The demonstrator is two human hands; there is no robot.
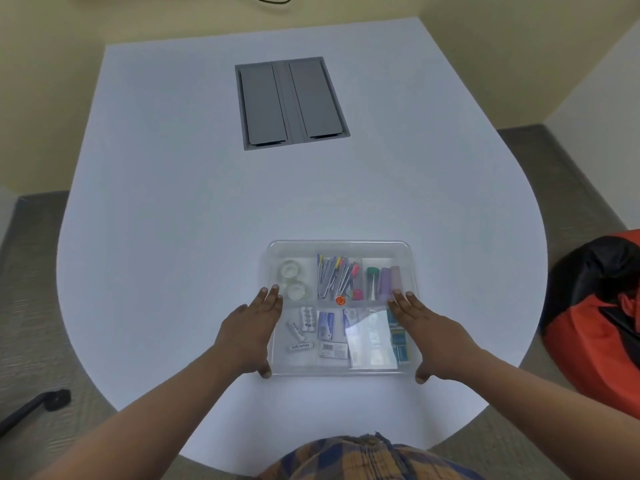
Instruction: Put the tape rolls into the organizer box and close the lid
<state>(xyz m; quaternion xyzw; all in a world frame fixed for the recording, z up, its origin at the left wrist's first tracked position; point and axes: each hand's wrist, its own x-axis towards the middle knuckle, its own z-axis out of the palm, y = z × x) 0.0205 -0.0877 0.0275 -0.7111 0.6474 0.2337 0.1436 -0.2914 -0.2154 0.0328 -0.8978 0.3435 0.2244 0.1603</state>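
Resting on the white rounded table (pixel 207 202), the clear plastic lidded organizer box (pixel 341 247) sits between flat, spread hands: left hand (pixel 251 327) and right hand (pixel 427 336) press its sides, grasping nothing else. Two clear tape rolls (pixel 292 280) lie inside, just beyond the left fingertips (pixel 270 291).

the scene is evenly and softly lit from above, glare is thrown on the clear lid (pixel 372 336), edges are bent by wide-angle distortion, and slight blur is seen throughout.
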